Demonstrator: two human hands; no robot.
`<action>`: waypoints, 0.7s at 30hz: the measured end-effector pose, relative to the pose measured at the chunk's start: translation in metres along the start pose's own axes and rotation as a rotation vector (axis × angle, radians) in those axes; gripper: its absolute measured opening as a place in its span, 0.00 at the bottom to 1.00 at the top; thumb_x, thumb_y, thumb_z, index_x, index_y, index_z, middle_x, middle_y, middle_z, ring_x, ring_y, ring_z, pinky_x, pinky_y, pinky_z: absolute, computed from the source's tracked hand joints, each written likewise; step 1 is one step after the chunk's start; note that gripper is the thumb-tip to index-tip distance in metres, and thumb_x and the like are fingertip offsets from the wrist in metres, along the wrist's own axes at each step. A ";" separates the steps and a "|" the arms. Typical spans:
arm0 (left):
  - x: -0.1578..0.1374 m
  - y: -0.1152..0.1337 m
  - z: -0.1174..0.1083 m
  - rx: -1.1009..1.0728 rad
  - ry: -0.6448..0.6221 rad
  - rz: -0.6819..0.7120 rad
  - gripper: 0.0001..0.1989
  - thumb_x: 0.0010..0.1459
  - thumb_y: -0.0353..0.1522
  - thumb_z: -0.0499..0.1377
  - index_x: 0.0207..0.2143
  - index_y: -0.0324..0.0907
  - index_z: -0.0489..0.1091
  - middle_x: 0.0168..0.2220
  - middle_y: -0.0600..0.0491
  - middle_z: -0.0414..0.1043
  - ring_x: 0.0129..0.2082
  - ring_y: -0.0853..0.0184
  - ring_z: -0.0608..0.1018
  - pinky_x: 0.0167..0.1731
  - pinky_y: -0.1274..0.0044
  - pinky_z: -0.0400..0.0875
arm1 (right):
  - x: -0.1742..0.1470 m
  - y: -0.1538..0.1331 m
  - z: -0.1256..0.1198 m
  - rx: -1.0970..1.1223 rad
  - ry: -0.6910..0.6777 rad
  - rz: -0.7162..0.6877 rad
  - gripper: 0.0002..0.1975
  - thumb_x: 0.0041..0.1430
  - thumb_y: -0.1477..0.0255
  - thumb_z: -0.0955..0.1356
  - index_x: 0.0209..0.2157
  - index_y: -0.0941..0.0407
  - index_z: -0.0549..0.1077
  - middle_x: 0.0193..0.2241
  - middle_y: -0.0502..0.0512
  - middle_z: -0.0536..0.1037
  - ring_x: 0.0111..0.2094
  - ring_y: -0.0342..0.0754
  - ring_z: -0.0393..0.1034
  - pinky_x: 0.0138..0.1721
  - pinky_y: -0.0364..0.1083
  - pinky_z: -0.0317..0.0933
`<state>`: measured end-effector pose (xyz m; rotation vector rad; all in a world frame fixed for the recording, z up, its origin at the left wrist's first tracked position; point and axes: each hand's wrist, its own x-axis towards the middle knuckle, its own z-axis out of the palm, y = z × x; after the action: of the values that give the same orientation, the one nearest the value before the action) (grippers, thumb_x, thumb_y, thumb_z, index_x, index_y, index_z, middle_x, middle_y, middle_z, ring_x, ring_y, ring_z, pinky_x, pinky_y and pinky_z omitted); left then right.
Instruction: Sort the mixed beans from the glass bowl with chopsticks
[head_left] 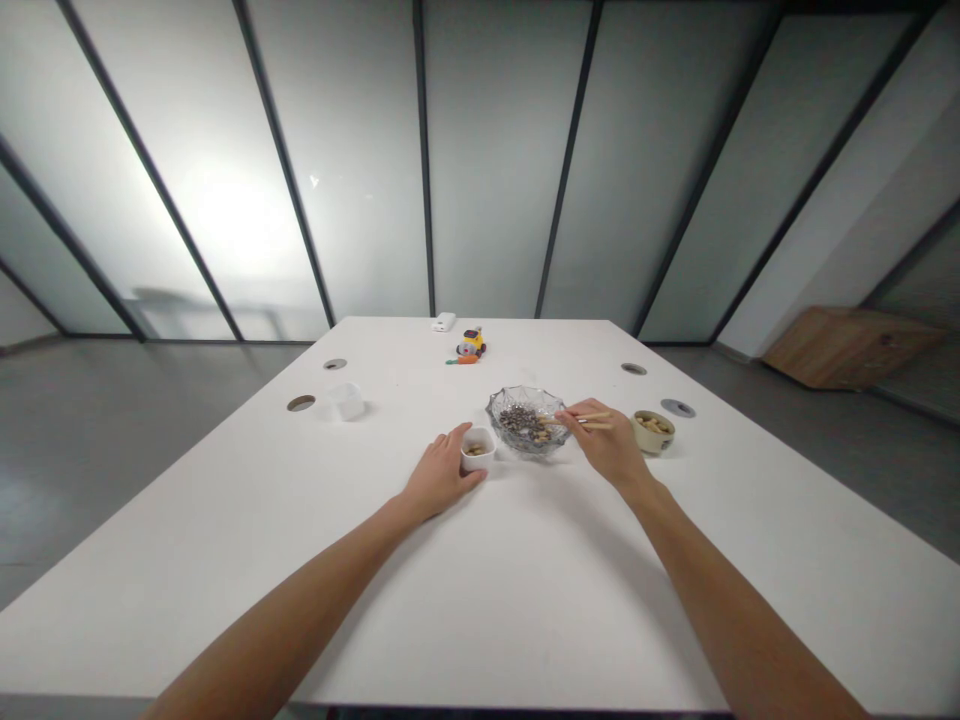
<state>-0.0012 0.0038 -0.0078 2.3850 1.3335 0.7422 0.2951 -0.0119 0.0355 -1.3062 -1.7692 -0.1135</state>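
Note:
My left hand [442,470] is wrapped round the side of a small white cup [478,462] that stands on the table and has a few brownish pieces in it. Pinched in my right hand [604,440] is a pair of light wooden chopsticks [596,420]. Their tips reach down into a faceted clear glass bowl [529,443], just right of the cup. Dark, seed-like bits and some paler, tan pieces lie in that bowl; they are too small to name. Beyond my right hand stands a round cream tin [653,440] of tan pieces that look like peanuts.
On the white table [420,600], a clear plastic container [346,402] stands to the left. Farther back are a yellow toy vehicle [471,343], an orange carrot-like item [465,360] and a white box-shaped object [443,322]. Round cable holes [301,403] lie near both sides.

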 end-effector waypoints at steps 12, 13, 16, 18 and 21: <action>0.000 0.001 -0.001 0.000 -0.013 -0.005 0.37 0.59 0.39 0.65 0.67 0.41 0.57 0.60 0.40 0.70 0.58 0.49 0.74 0.59 0.59 0.69 | 0.002 -0.008 -0.009 0.003 0.080 -0.045 0.25 0.70 0.50 0.63 0.31 0.53 0.80 0.33 0.59 0.82 0.34 0.53 0.77 0.36 0.50 0.68; 0.000 0.001 -0.002 -0.001 -0.016 -0.009 0.37 0.59 0.39 0.65 0.67 0.41 0.57 0.60 0.40 0.70 0.58 0.49 0.74 0.59 0.59 0.68 | 0.002 -0.008 -0.009 0.001 0.078 -0.047 0.25 0.70 0.50 0.63 0.32 0.53 0.80 0.33 0.59 0.82 0.34 0.53 0.77 0.36 0.50 0.68; 0.000 0.002 -0.002 -0.004 -0.015 -0.011 0.37 0.59 0.39 0.65 0.67 0.42 0.57 0.60 0.41 0.71 0.58 0.49 0.74 0.59 0.59 0.68 | 0.002 -0.006 -0.007 0.004 0.037 -0.036 0.26 0.69 0.49 0.63 0.33 0.53 0.81 0.33 0.59 0.82 0.35 0.54 0.78 0.37 0.51 0.69; 0.000 0.001 -0.002 -0.005 -0.011 -0.005 0.37 0.59 0.39 0.65 0.67 0.43 0.57 0.60 0.41 0.71 0.58 0.49 0.74 0.59 0.59 0.68 | 0.002 -0.005 -0.005 0.009 0.011 -0.019 0.27 0.69 0.48 0.62 0.33 0.53 0.81 0.32 0.58 0.82 0.35 0.54 0.78 0.37 0.51 0.70; 0.000 0.001 -0.001 0.002 -0.017 -0.009 0.36 0.60 0.38 0.64 0.67 0.42 0.56 0.60 0.40 0.70 0.58 0.49 0.74 0.59 0.59 0.68 | 0.001 -0.006 -0.003 0.016 0.003 0.001 0.27 0.68 0.47 0.62 0.33 0.52 0.81 0.32 0.58 0.82 0.34 0.53 0.78 0.37 0.51 0.70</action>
<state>-0.0016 0.0030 -0.0065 2.3799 1.3375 0.7171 0.2921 -0.0152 0.0401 -1.2951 -1.7637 -0.1002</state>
